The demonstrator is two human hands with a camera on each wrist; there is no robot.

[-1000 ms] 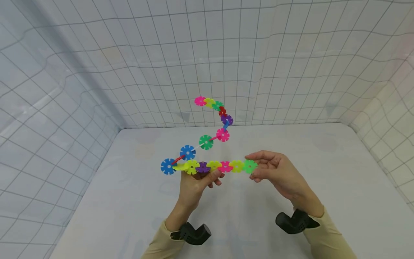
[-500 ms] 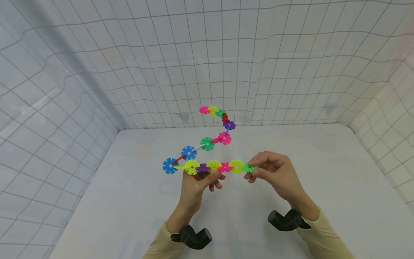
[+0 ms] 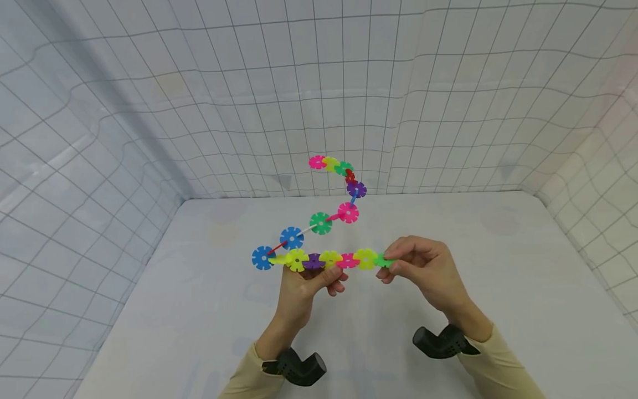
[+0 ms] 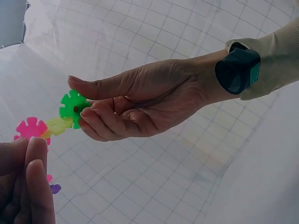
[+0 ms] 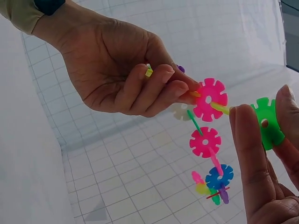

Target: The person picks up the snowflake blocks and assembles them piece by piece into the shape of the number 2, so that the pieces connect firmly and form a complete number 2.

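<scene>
A long chain of notched plastic discs, snowflake building discs (image 3: 320, 223), bends in a zigzag above the table in the head view. My left hand (image 3: 301, 293) holds its near row from below, thumb at the pink disc (image 3: 348, 261). At the row's right end my right hand (image 3: 423, 271) pinches the green disc (image 3: 384, 260) between thumb and fingers. This green disc (image 4: 71, 109) slots into a yellow disc (image 4: 57, 126) in the left wrist view. The chain's far end, a pink disc (image 3: 317, 162), hangs free. Fingers partly cover the held discs.
A white table surface (image 3: 209, 310) lies beneath the hands. Behind it stands a white wall (image 3: 369, 111) with a grid pattern, and similar gridded walls rise at left and right. Each wrist wears a black camera mount (image 3: 301, 367).
My right hand has moved slightly left and closed further over the green disc, which has tilted from face-on to nearly flat. The chain's far end has swayed, shifting slightly right.
</scene>
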